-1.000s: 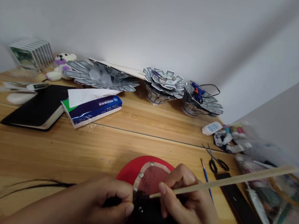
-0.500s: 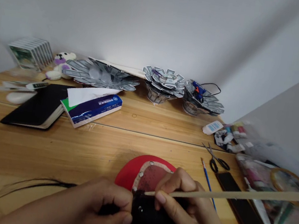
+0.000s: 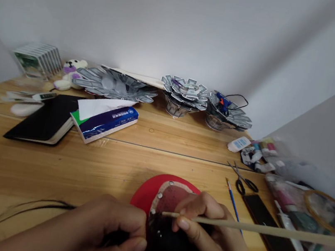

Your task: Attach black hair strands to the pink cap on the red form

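Note:
A red rounded form (image 3: pixel 148 192) lies in front of me. A dark-dotted mesh patch (image 3: pixel 170 197) with a pale edging covers part of it, held by several round-headed pins. Black hair (image 3: pixel 165 246) covers the near side. My right hand (image 3: pixel 203 221) pinches a long pale wooden stick (image 3: pixel 253 228) near its thin end, the tip at the border of mesh and hair. Beside it, my left hand (image 3: pixel 117 229) is closed with thumb and forefinger together on a strand of black hair (image 3: pixel 45 203), whose loose ends trail left. The exact pinch point is hidden.
A tissue pack (image 3: pixel 105 122) and a black notebook (image 3: pixel 45 120) lie to the left. Scissors (image 3: pixel 241 180), a blue paintbrush (image 3: pixel 233 200), a dark flat block (image 3: pixel 271 233) and plastic bags (image 3: pixel 297 203) lie at right. Grey petal-like bowls (image 3: pixel 184 96) stand along the wall.
The stick's far end has swung down, so it lies nearly level, and its tip has risen slightly. My left hand stays closed beside it. The whole view has shifted a little.

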`<state>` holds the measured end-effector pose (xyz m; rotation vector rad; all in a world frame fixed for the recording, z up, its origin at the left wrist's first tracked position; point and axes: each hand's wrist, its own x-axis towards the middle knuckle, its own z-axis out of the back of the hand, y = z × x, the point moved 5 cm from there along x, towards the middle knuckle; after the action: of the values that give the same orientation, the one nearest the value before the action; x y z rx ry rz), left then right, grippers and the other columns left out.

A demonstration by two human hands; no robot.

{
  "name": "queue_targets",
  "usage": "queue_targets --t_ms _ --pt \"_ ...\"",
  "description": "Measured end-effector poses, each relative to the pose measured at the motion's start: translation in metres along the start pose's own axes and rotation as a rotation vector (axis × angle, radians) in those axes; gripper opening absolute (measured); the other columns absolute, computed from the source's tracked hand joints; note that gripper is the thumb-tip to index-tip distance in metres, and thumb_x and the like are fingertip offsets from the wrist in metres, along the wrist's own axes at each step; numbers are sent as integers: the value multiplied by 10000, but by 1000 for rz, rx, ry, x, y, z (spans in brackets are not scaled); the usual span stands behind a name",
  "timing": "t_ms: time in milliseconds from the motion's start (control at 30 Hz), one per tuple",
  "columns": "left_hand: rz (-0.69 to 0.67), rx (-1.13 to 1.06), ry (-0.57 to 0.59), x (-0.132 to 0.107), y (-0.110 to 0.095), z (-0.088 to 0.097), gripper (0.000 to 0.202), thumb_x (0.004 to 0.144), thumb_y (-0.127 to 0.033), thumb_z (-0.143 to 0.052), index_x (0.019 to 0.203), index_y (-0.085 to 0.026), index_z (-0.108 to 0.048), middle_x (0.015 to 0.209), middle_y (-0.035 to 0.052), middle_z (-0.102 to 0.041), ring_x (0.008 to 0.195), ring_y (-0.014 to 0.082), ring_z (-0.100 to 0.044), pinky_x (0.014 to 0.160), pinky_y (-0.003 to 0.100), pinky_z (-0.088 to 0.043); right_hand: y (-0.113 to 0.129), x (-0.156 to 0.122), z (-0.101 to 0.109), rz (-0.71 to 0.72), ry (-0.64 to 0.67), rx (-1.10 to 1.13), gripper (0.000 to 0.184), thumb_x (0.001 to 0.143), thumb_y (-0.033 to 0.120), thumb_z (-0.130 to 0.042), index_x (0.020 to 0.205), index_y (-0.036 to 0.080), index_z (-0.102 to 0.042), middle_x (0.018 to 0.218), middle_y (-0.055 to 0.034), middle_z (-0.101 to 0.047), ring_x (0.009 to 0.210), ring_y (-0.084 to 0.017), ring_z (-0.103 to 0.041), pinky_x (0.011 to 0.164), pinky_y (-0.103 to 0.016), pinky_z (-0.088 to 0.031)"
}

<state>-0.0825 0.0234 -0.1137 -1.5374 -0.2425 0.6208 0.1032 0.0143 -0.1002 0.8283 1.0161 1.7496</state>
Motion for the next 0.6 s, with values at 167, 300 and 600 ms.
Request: queue_targets --t_ms 167,300,600 --pt "-74 69 -115 2 -7 8 370 976 -460 -449 713 -200 -450 668 -32 -455 622 125 -393 553 226 -309 -1 2 0 -33 -52 46 175 1005 256 -575 840 249 -633 812 10 -666 779 -148 -636 707 -234 -486" --pt "-67 106 -133 2 -7 10 406 967 -501 -425 687 -207 -413 651 -26 -427 604 132 -374 541 248 -298 0 4 0 -48 -76 52 196 998 276 -591 813 237 -644 797 1 -676 770 -153 -642 696 -241 -487" --pt "-55 78 -80 2 -10 8 375 969 -466 -414 701 -203 -421 674 -26 -439 626 131 -383 568 247 -305 3 3 -1 -24 -52 39 187 1006 293 -582 847 231 -659 808 3 -670 751 -137 -629 669 -221 -482"
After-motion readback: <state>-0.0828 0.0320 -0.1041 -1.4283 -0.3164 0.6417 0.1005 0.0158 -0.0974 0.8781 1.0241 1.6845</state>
